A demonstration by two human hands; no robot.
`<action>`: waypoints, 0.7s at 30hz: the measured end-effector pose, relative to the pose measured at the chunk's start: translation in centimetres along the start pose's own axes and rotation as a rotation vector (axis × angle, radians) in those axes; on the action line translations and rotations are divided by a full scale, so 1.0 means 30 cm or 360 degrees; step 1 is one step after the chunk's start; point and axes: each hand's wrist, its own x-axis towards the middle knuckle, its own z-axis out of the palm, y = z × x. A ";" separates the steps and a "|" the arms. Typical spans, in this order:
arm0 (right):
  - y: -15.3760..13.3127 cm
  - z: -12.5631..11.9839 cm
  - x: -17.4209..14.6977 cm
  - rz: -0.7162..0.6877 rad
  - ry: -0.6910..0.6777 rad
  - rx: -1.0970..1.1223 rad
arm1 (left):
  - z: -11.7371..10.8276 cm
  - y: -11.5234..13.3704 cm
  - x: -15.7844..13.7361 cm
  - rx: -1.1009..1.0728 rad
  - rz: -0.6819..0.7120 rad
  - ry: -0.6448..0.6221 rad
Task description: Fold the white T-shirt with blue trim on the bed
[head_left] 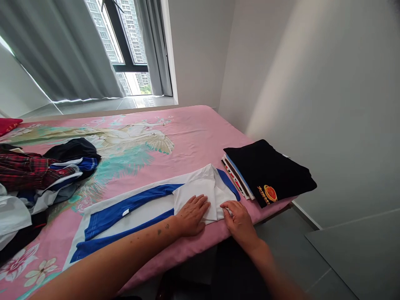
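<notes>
A white and blue shirt (146,208) lies stretched along the front edge of the bed, partly folded, with a small white label on a blue band. My left hand (194,214) rests flat, fingers extended, on a white folded-over part of it. At the shirt's right end, my right hand (238,218) has its thumb and forefinger pinched on the white cloth by the bed edge. Just beyond that end, close to my right hand, sits a stack of folded clothes (236,177) topped by a black T-shirt (275,166) with an orange and yellow print.
A pink floral bedsheet (196,133) covers the bed. On the left lies a loose heap of clothes (68,166), including a red plaid garment (28,168). A red cushion or cloth (9,125) shows at the far left. A wall (328,104) rises on the right.
</notes>
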 end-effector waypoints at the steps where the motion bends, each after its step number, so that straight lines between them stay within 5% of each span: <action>1: 0.005 -0.004 -0.001 0.0022 0.0004 0.0013 | 0.024 0.006 0.005 -0.0015 -0.0022 -0.0009; 6: 0.016 0.010 -0.051 0.0111 -0.0127 -0.0037 | 0.099 0.034 0.010 -0.0108 -0.0133 0.0181; 12: 0.014 0.080 -0.069 0.0568 -0.0412 -0.0141 | 0.115 0.047 -0.002 -0.0115 -0.0157 0.0272; 17: 0.008 0.141 -0.027 0.0868 -0.0480 0.0573 | 0.132 0.041 0.000 -0.0274 -0.0214 0.0360; 21: -0.014 0.137 -0.001 0.0653 -0.0353 0.0850 | 0.128 0.040 0.027 -0.0777 -0.0435 0.0537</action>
